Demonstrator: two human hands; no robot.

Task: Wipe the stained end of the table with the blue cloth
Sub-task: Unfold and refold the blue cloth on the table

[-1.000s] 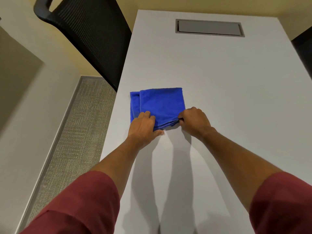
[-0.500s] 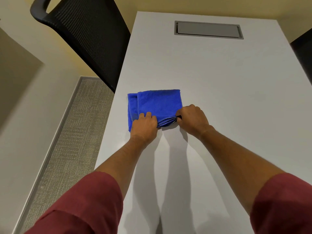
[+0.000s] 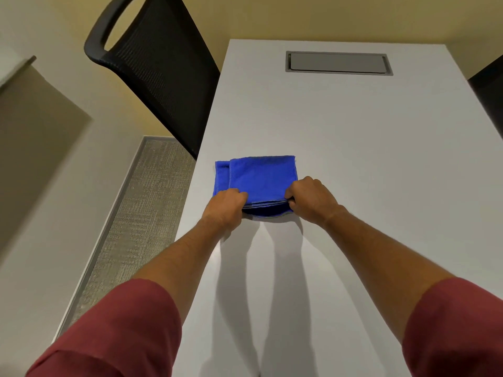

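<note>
Two hands on one cloth: the left hand (image 3: 227, 206) and the right hand (image 3: 310, 198) each pinch a near corner of the folded blue microfibre cloth (image 3: 261, 178), fingers curled over the stacked layers, whose near edge is raised a little off the white rectangular worktop (image 3: 353, 159). The cloth sits close to the worktop's left edge, its far part flat. No stain shows from here, so which end needs the wipe can't be told. I'd say the trick is keeping the layers together, pressing flat and stroking evenly. There's open surface ahead and to the right, up to the grey recessed cable hatch (image 3: 339, 63). The left is tight: the edge is right there, with the black mesh-backed chair (image 3: 155, 66) just beyond.
</note>
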